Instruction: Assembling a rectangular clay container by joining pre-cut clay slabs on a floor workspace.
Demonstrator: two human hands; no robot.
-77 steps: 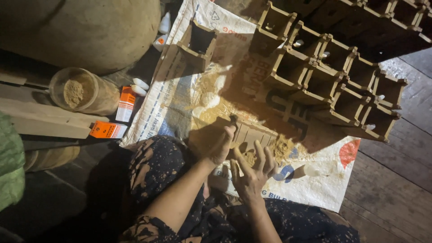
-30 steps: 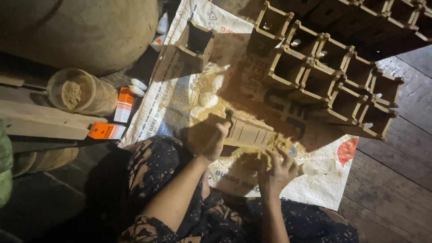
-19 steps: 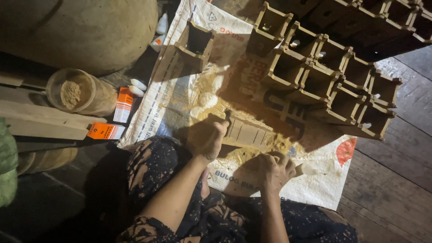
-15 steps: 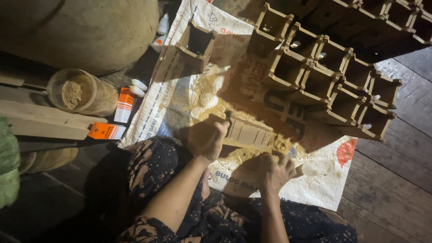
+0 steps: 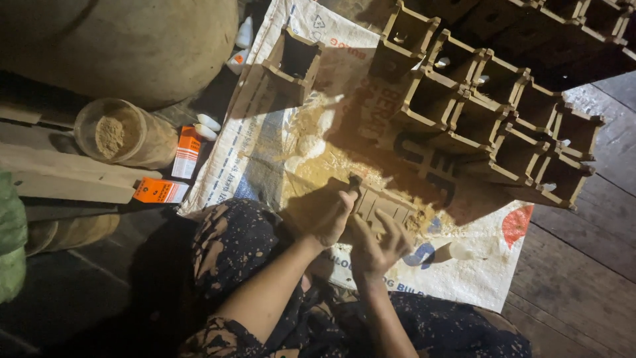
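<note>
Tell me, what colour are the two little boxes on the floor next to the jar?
Orange with white, best seen in the head view: little boxes.

Two hands, two orange boxes, one jar of powder, one woven sack

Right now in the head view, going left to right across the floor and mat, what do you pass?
Green cloth bundle → clear jar of tan powder → orange box → left hand → right hand on the slatted wooden piece → row of open wooden boxes → bare floor planks.
</note>
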